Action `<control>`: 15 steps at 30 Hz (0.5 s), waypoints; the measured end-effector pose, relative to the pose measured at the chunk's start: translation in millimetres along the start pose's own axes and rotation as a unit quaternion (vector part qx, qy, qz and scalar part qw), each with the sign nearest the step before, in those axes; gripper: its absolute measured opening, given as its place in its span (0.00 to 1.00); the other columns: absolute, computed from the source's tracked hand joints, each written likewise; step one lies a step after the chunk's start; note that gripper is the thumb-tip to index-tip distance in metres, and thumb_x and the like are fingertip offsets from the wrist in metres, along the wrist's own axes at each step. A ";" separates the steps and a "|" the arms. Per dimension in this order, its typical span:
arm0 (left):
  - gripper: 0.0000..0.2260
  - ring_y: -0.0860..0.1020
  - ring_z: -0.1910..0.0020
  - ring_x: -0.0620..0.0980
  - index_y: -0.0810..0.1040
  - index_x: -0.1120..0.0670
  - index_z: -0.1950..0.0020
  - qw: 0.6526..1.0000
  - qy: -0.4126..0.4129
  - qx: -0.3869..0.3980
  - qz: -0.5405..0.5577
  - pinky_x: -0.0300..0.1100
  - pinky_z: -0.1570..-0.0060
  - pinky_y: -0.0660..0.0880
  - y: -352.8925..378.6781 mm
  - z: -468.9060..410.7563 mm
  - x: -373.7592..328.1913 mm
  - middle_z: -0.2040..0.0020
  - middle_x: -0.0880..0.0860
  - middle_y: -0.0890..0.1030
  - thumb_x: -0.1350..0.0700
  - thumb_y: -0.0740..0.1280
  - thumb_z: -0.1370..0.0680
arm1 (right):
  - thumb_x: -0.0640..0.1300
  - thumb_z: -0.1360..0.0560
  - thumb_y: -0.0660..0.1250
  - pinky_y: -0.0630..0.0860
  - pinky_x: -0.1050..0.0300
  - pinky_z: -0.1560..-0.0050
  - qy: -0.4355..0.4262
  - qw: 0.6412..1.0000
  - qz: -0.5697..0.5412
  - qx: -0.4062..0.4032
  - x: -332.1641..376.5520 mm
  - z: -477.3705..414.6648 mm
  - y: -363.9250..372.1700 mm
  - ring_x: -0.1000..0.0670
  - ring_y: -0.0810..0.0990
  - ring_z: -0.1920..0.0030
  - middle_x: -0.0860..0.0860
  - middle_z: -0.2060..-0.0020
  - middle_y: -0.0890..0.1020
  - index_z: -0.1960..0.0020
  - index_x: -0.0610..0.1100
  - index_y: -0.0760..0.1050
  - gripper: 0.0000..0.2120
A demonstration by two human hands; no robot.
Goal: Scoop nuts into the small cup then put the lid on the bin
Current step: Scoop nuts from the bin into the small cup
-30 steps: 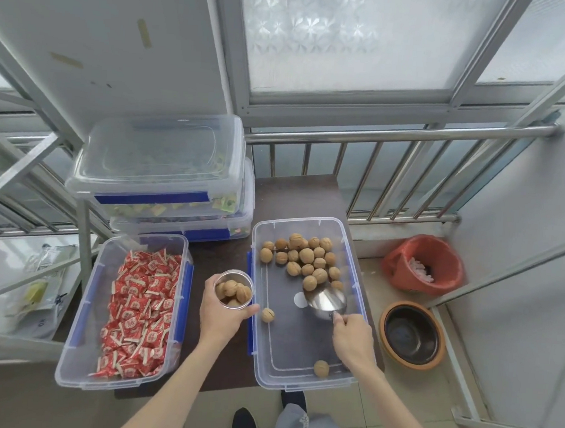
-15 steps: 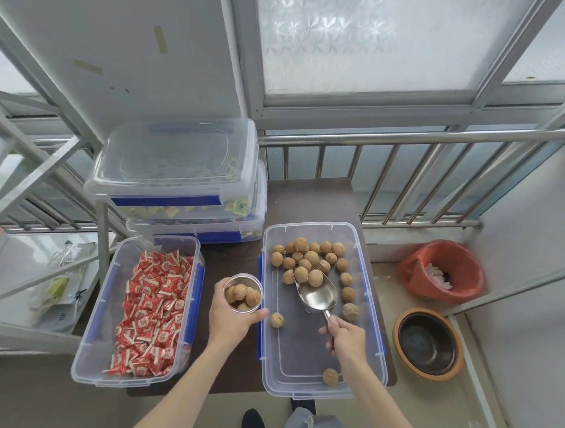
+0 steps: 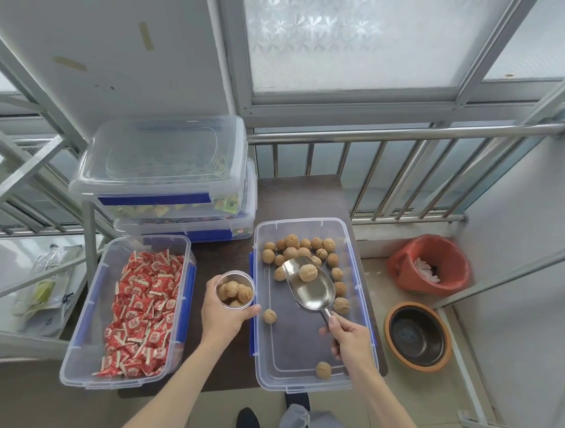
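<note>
An open clear bin [image 3: 363,323] with blue clips stands on the dark table, with walnuts [image 3: 300,250] heaped at its far end and three loose ones nearer me. My right hand [image 3: 349,340] grips the handle of a metal scoop [image 3: 312,287] inside the bin; one walnut [image 3: 308,272] lies in the scoop. My left hand [image 3: 222,316] holds a small cup [image 3: 235,290] just left of the bin's rim, with several walnuts in it. A clear lid [image 3: 165,153] lies on top of the stacked bins at the back left.
An open bin of red wrapped candies [image 3: 141,307] stands on the left. Two closed bins [image 3: 187,220] are stacked behind it. A metal railing [image 3: 394,175] runs behind the table. On the floor to the right are an orange bucket [image 3: 429,266] and a dark bowl [image 3: 416,337].
The scoop has pushed forward into the walnut pile and now carries one walnut. My left hand with the cup has stayed beside the bin.
</note>
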State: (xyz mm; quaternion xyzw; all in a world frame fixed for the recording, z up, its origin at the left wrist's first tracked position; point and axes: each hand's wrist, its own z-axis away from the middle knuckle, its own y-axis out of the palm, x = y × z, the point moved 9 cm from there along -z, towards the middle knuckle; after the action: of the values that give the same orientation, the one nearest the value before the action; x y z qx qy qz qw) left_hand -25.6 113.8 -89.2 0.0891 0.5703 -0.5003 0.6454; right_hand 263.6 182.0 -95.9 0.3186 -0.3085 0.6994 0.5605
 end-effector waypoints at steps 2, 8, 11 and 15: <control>0.42 0.71 0.37 0.46 0.68 0.49 0.30 1.000 0.006 -0.007 0.002 0.42 0.38 0.67 0.0 1.3 -0.9 0.38 0.47 0.74 0.59 0.84 0.38 | 0.40 0.20 0.64 0.64 0.65 0.81 -0.017 1.000 0.008 0.021 11.0 4.4 -1.1 0.55 0.66 0.80 0.52 0.77 0.80 0.54 0.41 0.84 0.11; 0.41 0.76 0.36 0.47 0.71 0.44 0.33 0.998 0.051 -0.020 -0.016 0.47 0.38 0.73 -5.4 6.4 -5.7 0.37 0.44 0.78 0.52 0.85 0.42 | 0.43 0.20 0.65 0.60 0.64 0.77 -0.084 0.980 0.116 0.142 47.1 16.9 17.5 0.54 0.63 0.78 0.45 0.70 0.79 0.63 0.35 0.83 0.17; 0.40 0.77 0.36 0.49 0.70 0.42 0.31 0.997 0.070 -0.021 -0.036 0.55 0.38 0.75 -7.1 10.9 -12.8 0.36 0.44 0.79 0.49 0.83 0.40 | 0.45 0.20 0.64 0.60 0.68 0.74 -0.143 0.934 0.275 0.176 80.0 31.7 39.2 0.58 0.65 0.79 0.52 0.78 0.75 0.65 0.37 0.82 0.19; 0.37 0.79 0.39 0.46 0.71 0.39 0.34 0.995 0.082 -0.030 -0.040 0.55 0.42 0.77 -10.1 17.4 -19.2 0.39 0.41 0.79 0.46 0.81 0.40 | 0.48 0.21 0.61 0.64 0.56 0.69 -0.241 0.834 0.462 0.180 130.3 56.1 75.0 0.53 0.64 0.76 0.52 0.76 0.70 0.72 0.46 0.69 0.21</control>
State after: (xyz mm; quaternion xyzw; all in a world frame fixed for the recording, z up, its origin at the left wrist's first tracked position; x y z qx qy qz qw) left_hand -19.0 107.4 -62.9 0.0874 0.6391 -0.4992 0.5785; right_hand 173.7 200.7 35.7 0.3928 -0.4132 0.8215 0.0131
